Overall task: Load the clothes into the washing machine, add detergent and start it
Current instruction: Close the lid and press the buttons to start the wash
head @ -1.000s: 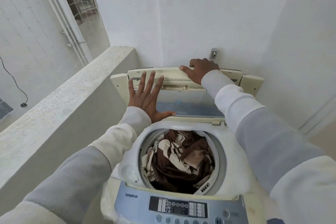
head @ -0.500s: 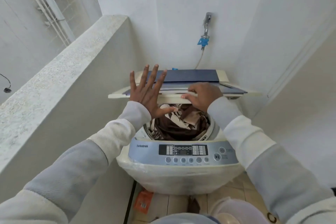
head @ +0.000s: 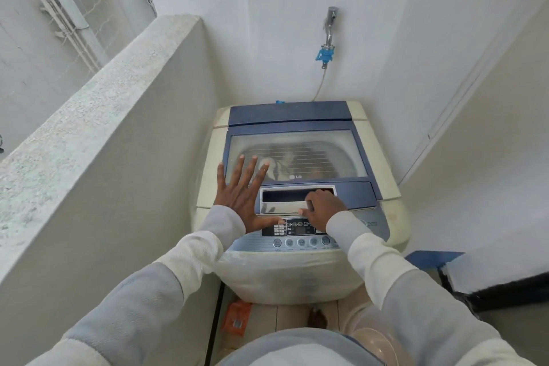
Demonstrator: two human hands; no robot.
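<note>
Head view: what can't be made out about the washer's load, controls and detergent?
Head view only:
- Clothes: only blurred brown and pale shapes through the hazy window of the lid.
- Control panel: labels too small; its right part is hidden by the right hand, which grips the handle, and its sleeve.
- Detergent: none seen; the lid hides whether any is inside.
- Orange packet on the floor: print blurred.

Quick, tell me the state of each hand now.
Left hand: open, flat on the lid.
Right hand: closed, fingers curled round the lid's handle.
</note>
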